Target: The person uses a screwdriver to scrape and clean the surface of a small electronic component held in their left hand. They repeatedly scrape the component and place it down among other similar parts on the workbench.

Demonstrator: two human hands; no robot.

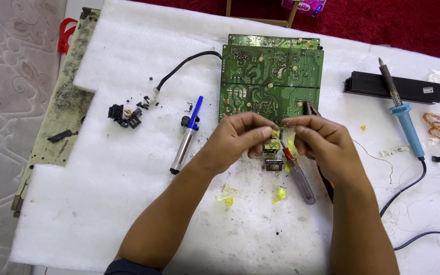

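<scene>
Left hand & right hand both pinch a small yellow-taped part just below green circuit board; screwdriver under it.

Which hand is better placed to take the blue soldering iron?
Probably the right hand: the soldering iron lies on its side of the foam mat; the left hand would cross over.

circuit board behind hands, soldering iron right
</scene>
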